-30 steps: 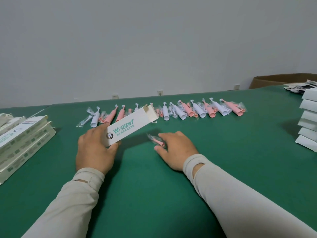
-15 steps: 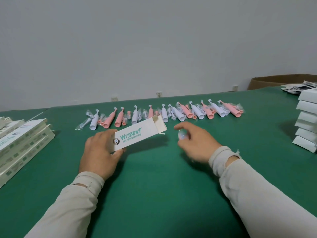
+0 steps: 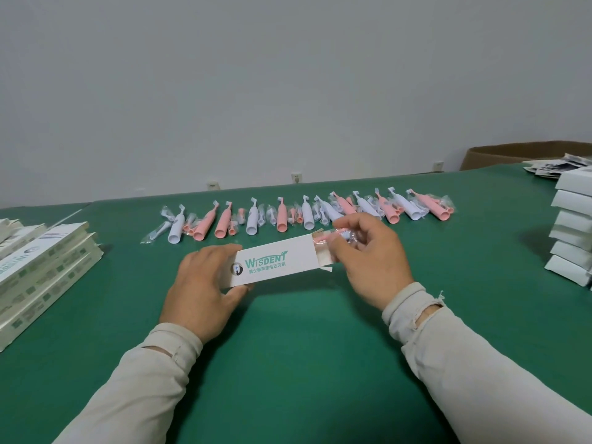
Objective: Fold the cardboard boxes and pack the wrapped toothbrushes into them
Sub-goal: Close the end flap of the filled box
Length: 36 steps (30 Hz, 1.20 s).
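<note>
My left hand [image 3: 201,290] grips the left end of a white cardboard box [image 3: 275,262] printed with a green logo, held just above the green table [image 3: 304,347]. The box's right end is open, flaps out. My right hand [image 3: 371,257] pinches a small wrapped pink toothbrush part [image 3: 336,236] at that open end, partly inside the box. Behind, a row of wrapped pink and white toothbrushes [image 3: 307,216] lies across the table.
A stack of flat unfolded boxes [image 3: 41,267] lies at the left edge. A pile of folded white boxes [image 3: 573,232] stands at the right edge, with leaflets [image 3: 557,166] and a brown carton [image 3: 519,153] behind it. A grey wall rises beyond the table.
My right hand picked a small wrapped piece off the table, lifted it and brought it to the box's open right end. My left hand lowered and levelled the box.
</note>
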Available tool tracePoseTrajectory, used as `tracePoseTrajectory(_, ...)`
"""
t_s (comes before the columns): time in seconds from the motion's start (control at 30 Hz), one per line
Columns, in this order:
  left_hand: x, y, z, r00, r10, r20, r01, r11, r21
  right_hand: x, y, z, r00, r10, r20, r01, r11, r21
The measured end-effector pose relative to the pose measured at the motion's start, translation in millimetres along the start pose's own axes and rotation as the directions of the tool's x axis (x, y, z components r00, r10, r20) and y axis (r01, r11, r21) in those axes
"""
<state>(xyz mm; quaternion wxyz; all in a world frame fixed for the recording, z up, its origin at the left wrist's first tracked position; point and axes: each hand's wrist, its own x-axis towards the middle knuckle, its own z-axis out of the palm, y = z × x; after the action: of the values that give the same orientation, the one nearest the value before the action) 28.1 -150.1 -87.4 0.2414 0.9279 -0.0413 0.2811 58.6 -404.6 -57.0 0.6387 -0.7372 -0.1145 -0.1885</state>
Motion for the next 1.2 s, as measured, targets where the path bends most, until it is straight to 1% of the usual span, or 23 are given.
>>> tracePoseTrajectory(0.07,0,1,0,1.0,0.001,-0.001,-0.001,1.0,-0.004,-3,1,4,0.995,0.043,0.089,-0.046,0.998,0.036)
tracePoseTrajectory(0.17,-1,0,0,1.0,-0.017,0.008,0.017,1.0,-0.024,-3,3,8,0.988,0.108,0.112,-0.116,0.992,0.06)
tracePoseTrajectory(0.2,-1,-1,1,1.0,-0.021,0.008,0.021,0.999,-0.029,-3,3,8,0.991,0.104,0.082,-0.109,0.992,0.059)
tracePoseTrajectory(0.27,0,-1,1,1.0,-0.015,0.0,0.015,0.999,-0.034,0,3,5,0.999,0.027,-0.024,-0.028,0.999,-0.045)
tracePoseTrajectory(0.33,0,0,1,1.0,-0.002,0.0,0.002,1.0,-0.029,-1,3,4,0.997,-0.022,-0.073,0.014,0.993,-0.118)
tracePoseTrajectory(0.47,-1,2,2,1.0,0.025,0.018,-0.024,0.999,-0.028,-6,2,12,0.992,-0.011,-0.124,0.001,0.997,-0.077)
tracePoseTrajectory(0.5,-2,2,3,0.999,0.033,0.02,-0.033,0.999,-0.026,-7,1,15,0.995,-0.018,-0.097,0.009,0.996,-0.084)
tracePoseTrajectory(0.53,-1,1,4,0.999,0.036,0.018,-0.035,0.999,-0.026,-7,-1,18,0.999,-0.017,-0.034,0.014,0.997,-0.076)
tracePoseTrajectory(0.57,-1,0,4,0.999,0.031,0.013,-0.031,0.999,-0.029,-8,-3,20,0.999,0.007,0.053,-0.005,0.999,-0.032)
tracePoseTrajectory(0.63,-1,-3,5,1.0,0.017,-0.002,-0.017,0.999,-0.039,-7,-8,19,0.97,0.092,0.224,-0.115,0.989,0.092)
tracePoseTrajectory(0.67,-1,-4,5,1.0,0.011,-0.004,-0.011,0.999,-0.044,-6,-9,15,0.962,0.099,0.253,-0.128,0.986,0.103)
tracePoseTrajectory(0.7,0,-5,4,1.0,0.004,-0.002,-0.004,0.999,-0.048,-4,-9,9,0.969,0.058,0.242,-0.074,0.996,0.057)
tracePoseTrajectory(0.73,0,-6,4,1.0,-0.004,0.0,0.004,0.999,-0.049,-2,-8,0,0.973,-0.009,0.233,0.022,0.998,-0.052)
tracePoseTrajectory(0.77,0,-6,4,1.0,-0.01,0.002,0.01,0.999,-0.05,-1,-7,-9,0.96,-0.069,0.27,0.129,0.969,-0.21)
tracePoseTrajectory(0.8,0,-6,4,1.0,-0.014,0.004,0.014,0.999,-0.051,1,-7,-18,0.932,-0.096,0.35,0.228,0.905,-0.36)
tracePoseTrajectory(0.83,0,-6,4,1.0,-0.016,0.006,0.016,0.998,-0.053,1,-7,-23,0.894,-0.08,0.44,0.304,0.831,-0.465)
tracePoseTrajectory(0.87,0,-7,4,1.0,-0.016,0.007,0.016,0.998,-0.053,2,-6,-26,0.863,-0.043,0.504,0.339,0.789,-0.513)
tracePoseTrajectory(0.9,0,-7,4,1.0,-0.015,0.009,0.016,0.999,-0.052,3,-4,-27,0.844,-0.027,0.535,0.346,0.791,-0.505)
tracePoseTrajectory(0.93,0,-8,4,1.0,-0.015,0.012,0.016,0.999,-0.05,4,-2,-26,0.844,-0.046,0.535,0.337,0.821,-0.461)
tracePoseTrajectory(1.0,0,-8,5,1.0,-0.017,0.014,0.018,0.999,-0.05,4,2,-25,0.878,-0.11,0.465,0.31,0.872,-0.379)
tracePoseTrajectory(1.07,-1,-8,5,1.0,-0.01,0.012,0.011,0.998,-0.057,5,4,-22,0.913,-0.147,0.382,0.303,0.869,-0.391)
tracePoseTrajectory(1.2,-1,-5,6,1.0,0.011,0.006,-0.01,0.998,-0.065,1,9,-14,0.931,-0.195,0.308,0.296,0.896,-0.33)
